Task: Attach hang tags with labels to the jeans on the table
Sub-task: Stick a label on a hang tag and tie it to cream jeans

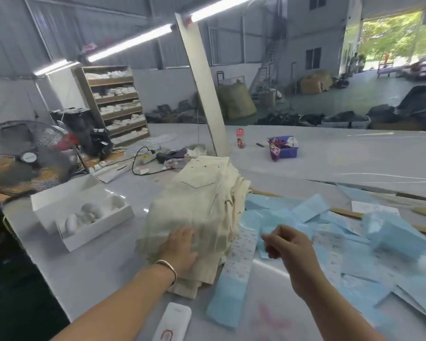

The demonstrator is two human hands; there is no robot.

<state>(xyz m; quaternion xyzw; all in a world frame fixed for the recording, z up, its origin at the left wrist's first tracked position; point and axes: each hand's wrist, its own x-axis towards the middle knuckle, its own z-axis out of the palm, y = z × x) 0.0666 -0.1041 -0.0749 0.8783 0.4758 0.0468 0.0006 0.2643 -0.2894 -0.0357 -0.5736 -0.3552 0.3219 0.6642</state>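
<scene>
A stack of cream jeans (199,205) lies folded on the grey table (103,274), a back pocket facing up. My left hand (180,249) rests flat on the near end of the stack, a bracelet on its wrist. To the right, my right hand (288,247) hovers above scattered light blue hang tags (305,210) with its fingers curled; whether it pinches something small I cannot tell. A long blue strip of printed labels (234,274) lies between the two hands. A stack of blue tags (394,237) sits further right.
An open white box (84,217) with white bundles stands left of the jeans. A white device (172,321) lies at the near edge. A fan (22,158) is at far left; a metal post (202,89), power strip (145,157) and blue basket (285,148) sit behind.
</scene>
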